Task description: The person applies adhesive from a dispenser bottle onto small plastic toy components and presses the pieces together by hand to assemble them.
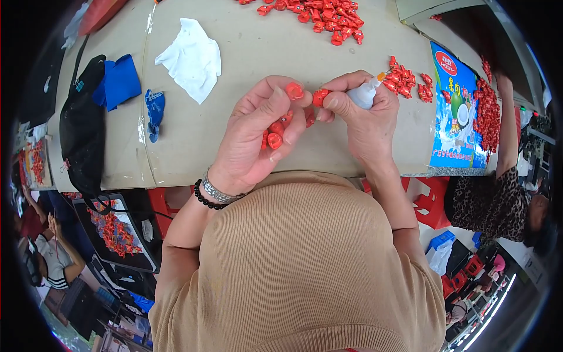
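My left hand (239, 136) is half curled above the table, with several small glossy red figure-like pieces (274, 140) in its palm. Between its thumb and fingertips it pinches one red piece (294, 91). Close beside it, my right hand (374, 134) holds another small red piece (320, 98) at the tips of thumb and forefinger. That same hand also grips a small white squeeze bottle (362, 95) with an orange tip, which points up and to the right. The two red pieces at the fingertips are near each other; whether they touch I cannot tell.
A heap of red pieces (331, 16) lies at the far side, with a smaller group (400, 81) right of my hands. A blue printed sheet (444, 138), more red pieces (488, 117) and another person's arm (508, 126) are farther right. White cloth (190, 63), blue cloth (122, 82) and a black bag (82, 129) lie left.
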A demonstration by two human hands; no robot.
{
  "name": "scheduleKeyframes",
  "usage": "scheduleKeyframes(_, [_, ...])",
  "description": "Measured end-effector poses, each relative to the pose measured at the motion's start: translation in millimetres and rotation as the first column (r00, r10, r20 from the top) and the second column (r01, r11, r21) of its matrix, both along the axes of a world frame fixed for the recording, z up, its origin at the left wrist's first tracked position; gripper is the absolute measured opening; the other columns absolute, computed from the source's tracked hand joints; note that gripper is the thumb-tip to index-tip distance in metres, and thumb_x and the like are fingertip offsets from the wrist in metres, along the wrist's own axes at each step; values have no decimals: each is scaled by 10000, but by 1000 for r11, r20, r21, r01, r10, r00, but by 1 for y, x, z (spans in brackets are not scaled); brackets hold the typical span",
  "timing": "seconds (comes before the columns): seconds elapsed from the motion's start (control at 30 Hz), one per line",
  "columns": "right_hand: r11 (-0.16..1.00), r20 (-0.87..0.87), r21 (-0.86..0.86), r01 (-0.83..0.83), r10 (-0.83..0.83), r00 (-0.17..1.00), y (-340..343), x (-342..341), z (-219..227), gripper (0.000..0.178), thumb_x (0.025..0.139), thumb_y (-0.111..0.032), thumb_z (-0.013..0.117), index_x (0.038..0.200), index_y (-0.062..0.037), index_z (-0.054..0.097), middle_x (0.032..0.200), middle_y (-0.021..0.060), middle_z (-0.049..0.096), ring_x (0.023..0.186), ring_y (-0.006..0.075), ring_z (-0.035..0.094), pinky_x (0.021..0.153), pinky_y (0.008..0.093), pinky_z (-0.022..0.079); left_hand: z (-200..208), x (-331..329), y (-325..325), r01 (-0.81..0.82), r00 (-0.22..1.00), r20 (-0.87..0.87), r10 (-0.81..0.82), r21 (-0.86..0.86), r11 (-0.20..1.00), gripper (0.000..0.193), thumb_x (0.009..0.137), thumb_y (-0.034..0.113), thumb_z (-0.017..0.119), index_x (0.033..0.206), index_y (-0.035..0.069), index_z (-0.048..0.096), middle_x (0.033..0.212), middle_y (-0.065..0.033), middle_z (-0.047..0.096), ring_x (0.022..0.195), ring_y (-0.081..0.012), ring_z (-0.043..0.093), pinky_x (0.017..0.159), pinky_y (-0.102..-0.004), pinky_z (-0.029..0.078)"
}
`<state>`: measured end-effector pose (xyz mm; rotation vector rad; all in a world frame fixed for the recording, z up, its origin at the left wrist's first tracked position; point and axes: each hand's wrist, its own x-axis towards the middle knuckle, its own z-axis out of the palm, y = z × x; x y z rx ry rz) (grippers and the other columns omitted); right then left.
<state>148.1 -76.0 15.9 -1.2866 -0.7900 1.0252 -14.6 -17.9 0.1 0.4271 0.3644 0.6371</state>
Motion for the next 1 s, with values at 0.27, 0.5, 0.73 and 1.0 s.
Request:
scheduleKeyframes(0.27, [996,223,92,-1,-19,975,-3,3,17,142,783,7,717,894,42,635,782,91,652,613,142,623,536,247,506,4,0,-3,-40,990,-134,50,80,996,196,957,195,549,1031,15,569,944,-84,633,528,-69,454,395,-186,319])
scheduleKeyframes(0.5, [989,422,113,-99,42,905,0,3,19,105,773,31,719,850,38,648,803,87,655,631,108,594,550,221,486,5,2,-5,-51,960,-252,119,261,964,139,945,112,551,1006,-10,574,812,-109,629,476,-47,421,379,-179,300])
scheduleKeyframes(0.73, [994,324,48,-96,76,943,-1,0,18,96,780,16,721,845,26,651,792,77,652,628,104,590,547,218,485,2,0,-6,-30,958,-261,117,316,948,117,929,85,568,996,-11,576,799,-92,632,481,-44,432,376,-179,297])
scheduleKeyframes(1.0, [997,77,-37,-68,70,995,-4,-3,6,84,809,-1,697,825,2,615,763,75,645,572,106,580,503,223,474,1,3,-7,-26,952,-276,130,352,936,96,922,79,581,976,0,584,794,-73,624,478,-44,430,374,-184,299])
